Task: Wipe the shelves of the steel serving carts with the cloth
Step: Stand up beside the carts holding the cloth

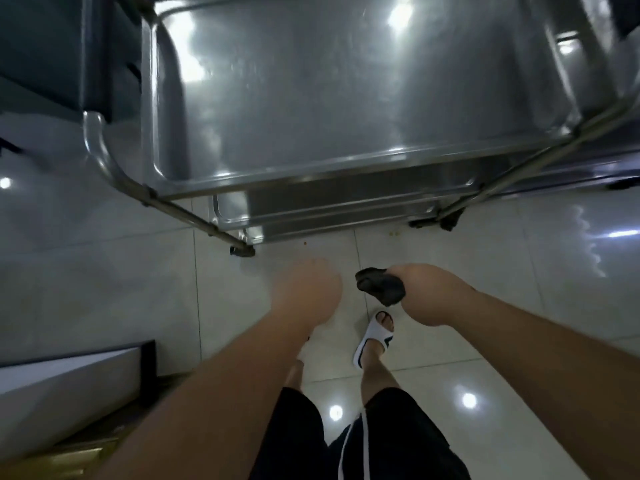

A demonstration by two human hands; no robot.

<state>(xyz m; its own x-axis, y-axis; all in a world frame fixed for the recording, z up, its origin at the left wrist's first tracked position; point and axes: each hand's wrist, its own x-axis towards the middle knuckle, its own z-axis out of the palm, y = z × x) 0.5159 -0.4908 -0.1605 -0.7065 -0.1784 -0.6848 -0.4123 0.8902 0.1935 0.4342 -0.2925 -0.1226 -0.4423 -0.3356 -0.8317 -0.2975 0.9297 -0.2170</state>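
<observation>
A steel serving cart [114, 174] stands in front of me, its shiny top shelf [346, 91] filling the upper part of the view. The edges of two lower shelves [329, 209] show beneath it. My right hand [426, 296] grips a dark crumpled cloth [379, 284], held in the air below the cart's near edge. My left hand [306, 289] hangs beside it, blurred, with its fingers curled under and nothing visible in it. Both hands are short of the cart and touch none of it.
Glossy pale floor tiles [485, 271] lie under the cart and my feet, one in a white slide sandal [375, 336]. A dark cabinet [62, 46] stands at the upper left. A pale box-like object [69, 386] sits at the lower left. Small crumbs [393, 233] lie near the cart wheels.
</observation>
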